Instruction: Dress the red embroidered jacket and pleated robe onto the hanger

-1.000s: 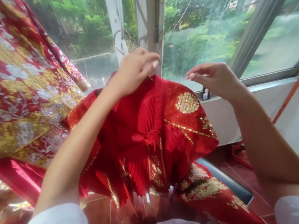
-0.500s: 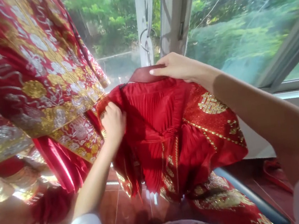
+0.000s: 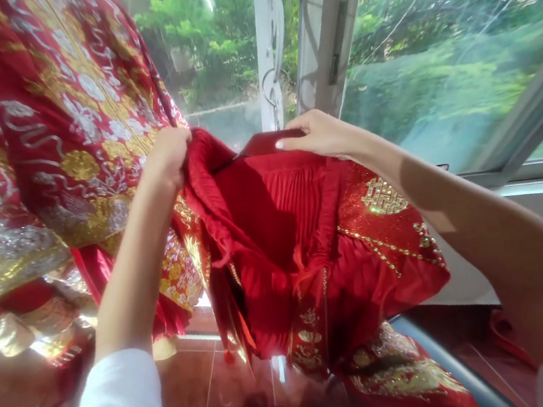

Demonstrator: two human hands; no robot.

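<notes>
A red pleated skirt (image 3: 255,199) with gold embroidery hangs in front of me, its waist side pulled apart into a loop. My left hand (image 3: 170,151) is closed around the gathered red fabric at its upper left. With thumb on the near side, my right hand (image 3: 315,133) pinches the smooth dark red hanger (image 3: 263,142) along the top edge. The metal hook (image 3: 268,89) rises just above it, in front of the window frame. On the right, a panel with a gold emblem (image 3: 384,196) drapes below my right wrist. The right fingers behind the hanger are hidden.
A red robe (image 3: 81,109) with gold and silver embroidery hangs close on the left. Behind stand sliding windows with a white frame (image 3: 312,43). More embroidered red cloth (image 3: 401,374) and a grey-blue bar (image 3: 455,356) lie low right, above the tiled floor (image 3: 199,375).
My left hand has moved up and slightly left, lifting the skirt's left edge and spreading its waist wider. My right hand stays on the hanger at nearly the same spot.
</notes>
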